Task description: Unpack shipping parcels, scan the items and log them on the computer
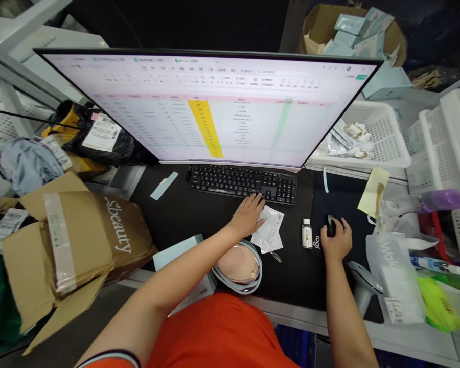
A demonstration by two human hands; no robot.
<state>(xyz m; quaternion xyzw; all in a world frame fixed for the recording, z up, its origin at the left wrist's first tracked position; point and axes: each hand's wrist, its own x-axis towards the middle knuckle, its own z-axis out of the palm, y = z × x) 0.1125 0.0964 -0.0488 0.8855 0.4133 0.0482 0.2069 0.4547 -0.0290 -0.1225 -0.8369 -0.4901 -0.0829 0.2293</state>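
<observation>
My left hand lies flat with its fingers stretched out, fingertips at the front edge of the black keyboard and partly over a clear plastic packet. My right hand is curled over a black mouse on the dark desk mat. A small white bottle stands between the two hands. A wide monitor showing a spreadsheet with a yellow column fills the space behind the keyboard. A round pinkish item in a clear bag sits under my left forearm.
An open brown cardboard box printed "beauty" sits at the left. White plastic baskets stand at the right, with bags and bottles near the right desk edge. A box of packets is behind the monitor.
</observation>
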